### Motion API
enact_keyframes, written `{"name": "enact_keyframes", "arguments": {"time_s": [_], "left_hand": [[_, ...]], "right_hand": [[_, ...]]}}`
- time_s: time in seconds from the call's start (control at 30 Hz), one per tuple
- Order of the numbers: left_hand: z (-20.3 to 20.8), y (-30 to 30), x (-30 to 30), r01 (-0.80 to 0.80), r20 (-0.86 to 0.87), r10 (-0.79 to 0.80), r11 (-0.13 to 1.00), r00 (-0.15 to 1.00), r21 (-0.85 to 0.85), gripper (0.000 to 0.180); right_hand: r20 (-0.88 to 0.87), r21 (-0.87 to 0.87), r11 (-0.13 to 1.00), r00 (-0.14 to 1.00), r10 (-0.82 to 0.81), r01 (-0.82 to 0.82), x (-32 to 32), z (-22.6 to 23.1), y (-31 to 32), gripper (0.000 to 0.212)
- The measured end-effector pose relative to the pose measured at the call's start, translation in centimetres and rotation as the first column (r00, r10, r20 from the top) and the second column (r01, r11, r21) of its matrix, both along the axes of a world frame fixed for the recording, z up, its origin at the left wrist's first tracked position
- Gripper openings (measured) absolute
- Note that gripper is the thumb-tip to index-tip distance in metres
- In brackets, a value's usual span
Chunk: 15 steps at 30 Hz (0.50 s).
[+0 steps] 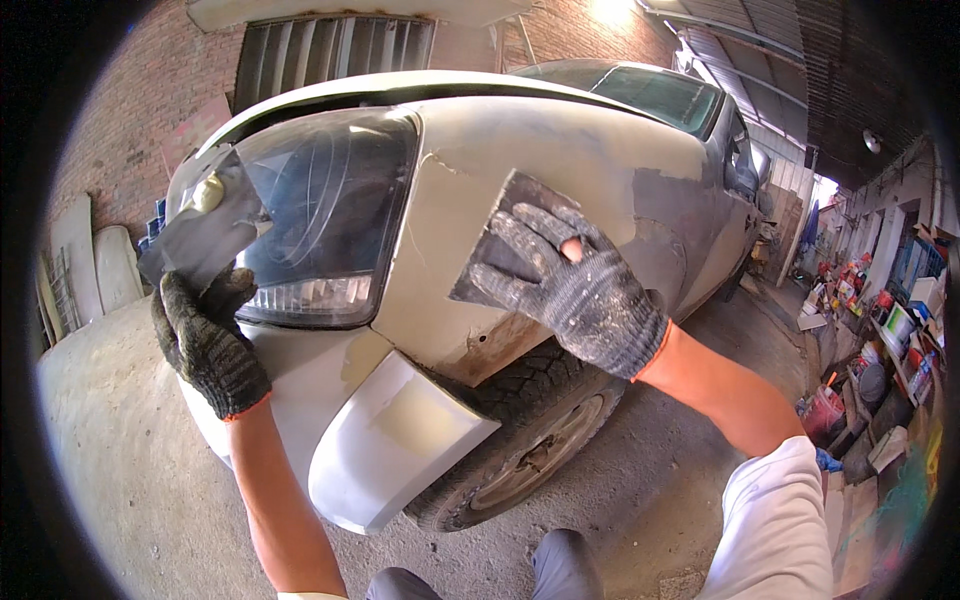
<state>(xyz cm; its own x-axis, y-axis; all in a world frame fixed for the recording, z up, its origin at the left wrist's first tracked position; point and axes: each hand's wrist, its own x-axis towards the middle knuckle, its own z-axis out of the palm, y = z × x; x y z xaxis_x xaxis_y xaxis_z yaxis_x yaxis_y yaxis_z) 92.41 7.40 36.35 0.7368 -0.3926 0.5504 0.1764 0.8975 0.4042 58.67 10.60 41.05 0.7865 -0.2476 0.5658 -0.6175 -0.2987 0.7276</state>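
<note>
While a plate (212, 238) is pinched by the left hand (205, 340), a slanting dark sheet (487, 248) is pressed beneath the spread right hand (595, 285) above the fender's (440, 225) wheel-arch edge.

The left hand (205, 340) wears a blackish knit glove with an orange hem and a smoke-grey sheet (200, 245) carrying a cream lump (208, 193); the right hand (592, 295) has a charcoal glove dusted with pale specks, also orange-hemmed, over a dark grey sheet (522, 188). The fender (580, 140) is matt beige, blotched slate grey toward its rear edge and rust-brown along its lower edge. The bumper (385, 450) is silvery white, cream-patched at its upper edge; the tyre (530, 390) dull black.
</note>
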Motion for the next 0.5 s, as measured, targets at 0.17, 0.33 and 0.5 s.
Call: {"name": "enact_keyframes", "arguments": {"time_s": [0.17,0.33,0.5], "left_hand": [[0.0,-0.2,0.2,-0.018,-0.014,0.018,1.0,1.0,0.018,0.031],[-0.4,-0.8,0.8,-0.02,0.012,0.02,1.0,1.0,-0.009,0.031],[-3.4,5.0,-1.0,0.032,0.241,-0.008,0.995,0.97,-0.096,0.023]], "right_hand": [[0.071,0.101,0.994,0.997,-0.039,0.031,-1.0,-1.8,1.5,0.041],[0.038,0.155,0.982,0.993,-0.112,0.105,-1.9,-2.7,3.1,0.042],[0.166,0.178,0.982,0.982,-0.094,0.064,-2.6,-1.7,5.9,0.039]]}}
